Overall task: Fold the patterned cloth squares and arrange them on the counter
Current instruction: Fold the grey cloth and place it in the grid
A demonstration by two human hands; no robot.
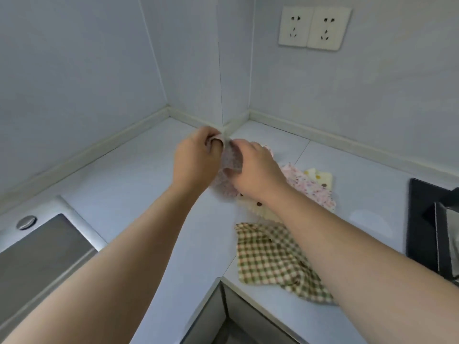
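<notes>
A pale pink patterned cloth (229, 165) hangs bunched between my two hands above the counter corner. My left hand (196, 160) pinches its upper edge and my right hand (255, 170) grips it from the right. Under my right wrist lie a pink floral cloth (310, 187) and a cream cloth with brown dots (320, 178), overlapping. A green and brown checked cloth (268, 256) lies rumpled near the counter's front edge, partly under my right forearm.
The pale counter (139, 175) runs into a tiled wall corner. A steel sink (42, 254) with a round plug sits at the left. A black stove top (432, 227) is at the right edge. Two wall sockets (314, 27) hang above.
</notes>
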